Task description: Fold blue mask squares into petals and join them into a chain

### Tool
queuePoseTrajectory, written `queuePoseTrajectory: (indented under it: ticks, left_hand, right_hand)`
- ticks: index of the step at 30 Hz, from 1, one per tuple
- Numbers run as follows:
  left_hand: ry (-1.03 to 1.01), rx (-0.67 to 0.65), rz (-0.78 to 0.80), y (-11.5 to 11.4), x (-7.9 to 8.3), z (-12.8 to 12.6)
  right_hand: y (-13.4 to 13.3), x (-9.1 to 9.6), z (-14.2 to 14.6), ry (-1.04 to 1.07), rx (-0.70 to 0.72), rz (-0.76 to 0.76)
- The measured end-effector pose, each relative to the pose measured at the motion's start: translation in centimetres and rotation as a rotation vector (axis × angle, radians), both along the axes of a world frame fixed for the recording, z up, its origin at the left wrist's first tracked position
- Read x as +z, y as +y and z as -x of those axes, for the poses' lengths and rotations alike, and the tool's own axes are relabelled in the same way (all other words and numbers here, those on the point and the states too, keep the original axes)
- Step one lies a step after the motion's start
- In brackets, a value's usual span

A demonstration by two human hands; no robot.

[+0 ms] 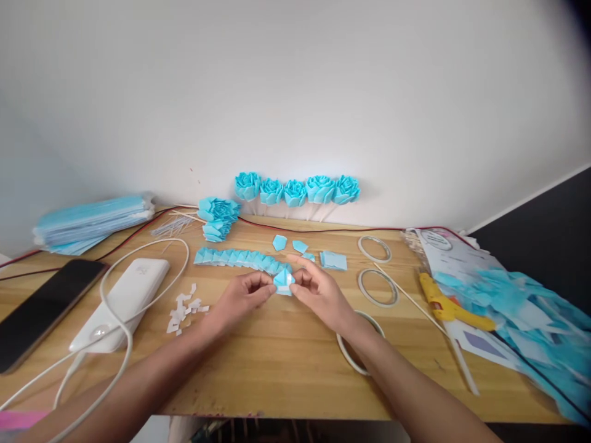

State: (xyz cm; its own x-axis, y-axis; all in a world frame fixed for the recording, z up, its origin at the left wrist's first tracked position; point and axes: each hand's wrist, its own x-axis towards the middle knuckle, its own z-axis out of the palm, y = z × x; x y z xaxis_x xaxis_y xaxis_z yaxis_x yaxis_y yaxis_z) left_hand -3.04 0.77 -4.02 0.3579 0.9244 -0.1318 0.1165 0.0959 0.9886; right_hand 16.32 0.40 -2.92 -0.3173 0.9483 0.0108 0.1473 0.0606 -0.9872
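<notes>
At far left, the phone (48,314) and power bank (127,301) lie slantwise, then white scraps (182,311) beside the left forearm. The row (235,258) of folded blue pieces runs left to right, its long axis roughly along the table (258,387), beyond the left hand (242,298). That hand's thumb and fingers pinch the left side of a single piece (284,280), which sits between both hands, peak towards the wall (295,92), flat base towards the near edge. The row's right end lies just behind this piece, so close in view that I cannot tell whether they touch. The right hand (323,295) pinches the opposite side, its index stretched out past the piece; neither hand is clearly nearer. Right of them lie the stack (333,261), tape rings (377,287) and the glue gun (455,307)
</notes>
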Motion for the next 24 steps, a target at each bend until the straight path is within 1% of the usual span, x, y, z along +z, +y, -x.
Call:
queuePoseTrajectory:
  ticks: [2, 3, 5, 8, 10, 11, 12, 14, 15, 16, 17, 19, 20, 22, 24]
  left_hand:
    - [-0.030, 0.048, -0.004, 0.2, -0.3, 0.2]
    - [-0.050, 0.078, -0.011, 0.3, -0.4, 0.3]
    - [-0.078, 0.122, -0.028, 0.5, -0.5, 0.5]
    - [-0.072, 0.113, -0.037, 0.4, -0.4, 0.5]
    - [-0.044, 0.088, -0.035, 0.3, -0.1, 0.3]
    - [-0.026, 0.076, -0.038, 0.2, 0.0, 0.2]
    - [-0.005, 0.066, -0.043, 0.1, 0.1, 0.1]
    - [0.044, 0.049, -0.066, -0.1, 0.2, -0.1]
    - [0.068, 0.037, -0.084, -0.2, 0.2, -0.1]
    - [0.094, 0.022, -0.105, -0.2, 0.2, -0.1]
    - [0.121, 0.002, -0.132, -0.3, 0.2, 0.0]
    - [0.178, -0.036, -0.206, -0.3, 0.3, 0.1]
    - [0.206, -0.049, -0.249, -0.4, 0.3, 0.1]
    - [0.254, -0.060, -0.324, -0.5, 0.4, 0.2]
    - [0.293, -0.064, -0.368, -0.6, 0.5, 0.2]
  right_hand:
    - [0.3, 0.3, -0.4, -0.017, -0.012, -0.005]
    - [0.6, 0.6, -0.9, -0.019, -0.041, -0.018]
    - [1.3, 1.2, -2.2, -0.009, -0.155, -0.077]
    - [2.5, 1.7, -4.3, -0.035, -0.397, -0.249]
    - [3.2, 1.4, -4.9, -0.138, -0.542, -0.388]
    - [3.5, 1.1, -4.9, -0.221, -0.571, -0.456]
    - [3.8, 0.7, -4.7, -0.318, -0.554, -0.516]
    - [4.1, 0.4, -4.1, -0.486, -0.390, -0.603]
    - [4.1, 0.4, -3.9, -0.528, -0.339, -0.638]
    - [4.0, 0.7, -3.9, -0.543, -0.324, -0.667]
    - [3.8, 1.1, -4.1, -0.535, -0.347, -0.684]
    - [2.7, 2.0, -5.0, -0.502, -0.426, -0.670]
    - [1.9, 2.4, -5.6, -0.499, -0.434, -0.633]
    - [-0.2, 2.8, -7.1, -0.566, -0.383, -0.564]
    - [-2.6, 2.4, -8.4, -0.692, -0.265, -0.532]
